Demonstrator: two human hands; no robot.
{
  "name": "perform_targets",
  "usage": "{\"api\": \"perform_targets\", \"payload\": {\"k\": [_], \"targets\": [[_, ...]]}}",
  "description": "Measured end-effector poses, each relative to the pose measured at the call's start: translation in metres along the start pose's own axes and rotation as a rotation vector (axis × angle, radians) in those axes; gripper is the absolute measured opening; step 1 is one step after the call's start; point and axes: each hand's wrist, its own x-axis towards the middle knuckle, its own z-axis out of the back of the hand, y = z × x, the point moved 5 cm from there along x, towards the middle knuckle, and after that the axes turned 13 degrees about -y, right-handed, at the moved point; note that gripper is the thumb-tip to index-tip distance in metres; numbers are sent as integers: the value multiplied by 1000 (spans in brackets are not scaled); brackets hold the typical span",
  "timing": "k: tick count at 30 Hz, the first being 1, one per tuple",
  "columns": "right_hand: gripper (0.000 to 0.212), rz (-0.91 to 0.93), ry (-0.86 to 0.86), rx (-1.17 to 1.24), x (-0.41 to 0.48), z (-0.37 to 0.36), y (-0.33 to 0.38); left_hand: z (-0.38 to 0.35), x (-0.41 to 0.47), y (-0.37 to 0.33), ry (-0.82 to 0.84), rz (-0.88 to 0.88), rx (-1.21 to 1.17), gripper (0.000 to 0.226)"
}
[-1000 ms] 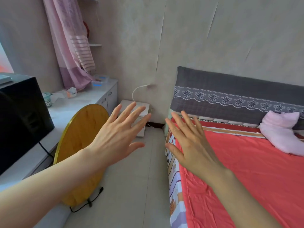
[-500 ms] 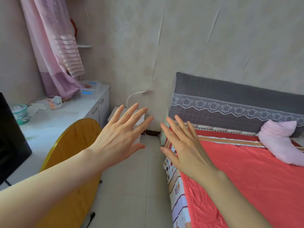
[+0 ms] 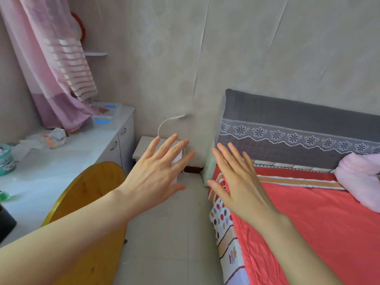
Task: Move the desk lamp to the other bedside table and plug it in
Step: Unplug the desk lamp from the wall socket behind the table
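Observation:
A thin white gooseneck desk lamp (image 3: 167, 122) arches up from a small white bedside table (image 3: 144, 147) in the corner by the far wall, left of the bed. Both my hands are stretched out in front of me, palms down and fingers spread, holding nothing. My left hand (image 3: 156, 171) hovers in front of the bedside table and hides most of its top. My right hand (image 3: 236, 177) floats over the near corner of the bed. Neither hand touches the lamp. The lamp's base and plug are hidden.
A bed with a red cover (image 3: 308, 223), a grey headboard cushion (image 3: 298, 128) and a pink pillow (image 3: 362, 177) fills the right. A white cabinet counter (image 3: 61, 161) with clutter runs along the left. A round yellow tabletop (image 3: 86, 202) leans against it. Pale tiled floor (image 3: 170, 233) runs between.
The view has moved forward and turned right: the black box on the counter has slid almost out at the left, and the corner table and lamp look nearer. Both hands stay spread.

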Motion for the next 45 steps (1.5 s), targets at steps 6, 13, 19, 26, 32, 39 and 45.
{"api": "perform_targets", "payload": {"k": [6,13,19,26,32,39,45], "targets": [[68,11,-4,37,39,-44,-48,-47,53,18,7,-7,30,81],[67,29,9,18,88,-89,-133,-119,135,27,31,-6,25,79],[68,60,56,27,130,-130,-193,-177,191,35,46,29,11,79],[68,63,98,62,173,-186,-228,-236,226,61,86,57,4,80],[65,51,107,51,216,-241,-251,-295,255,102,83,66,-36,76],[67,27,136,32,291,-309,-266,-367,291,170,122,37,-79,81],[67,-4,159,35,349,-366,-274,-429,310,226,161,35,-107,83]]}}
